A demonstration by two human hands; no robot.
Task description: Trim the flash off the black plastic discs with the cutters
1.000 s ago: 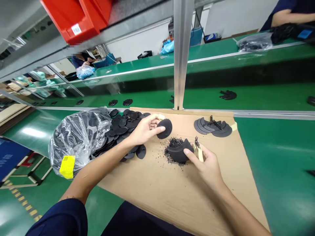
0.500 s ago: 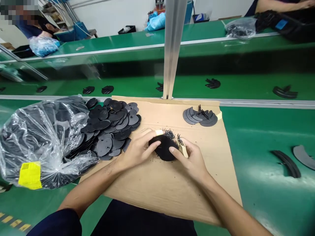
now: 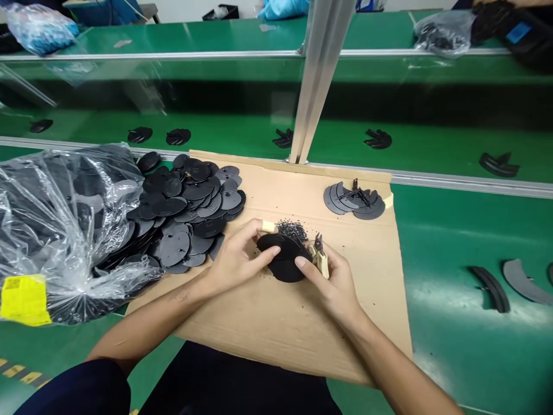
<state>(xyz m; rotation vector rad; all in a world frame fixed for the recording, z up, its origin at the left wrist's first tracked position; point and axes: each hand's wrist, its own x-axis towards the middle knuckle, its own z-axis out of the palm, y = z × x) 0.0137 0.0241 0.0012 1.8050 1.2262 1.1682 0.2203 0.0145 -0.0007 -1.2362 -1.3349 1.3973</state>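
Between both hands, over the cardboard sheet (image 3: 242,323), are black oval plastic plates (image 3: 285,259), at least two fanned apart. My left hand (image 3: 242,253), with yellowish tape round a fingertip, grips their left side, thumb on top. My right hand (image 3: 334,282) pinches the right edge with its thumb and also keeps a pair of cutting pliers (image 3: 319,256) with cream handles in its fingers, jaws pointing away. Just beyond the plates lies a heap of tiny black scraps (image 3: 291,229). Fingers under the plates are hidden.
On the left, a large pile of black oval plates (image 3: 185,213) spills beside a clear plastic bag (image 3: 69,230). A fan of dark curved pieces (image 3: 354,200) lies at the cardboard's far right. A metal post (image 3: 317,86) rises behind. Curved parts (image 3: 490,288) lie on the green table (image 3: 453,230).
The plates in my hands have fanned apart, showing a second one. The left hand has shifted slightly left, uncovering more of the scraps. The camera has tilted downward.
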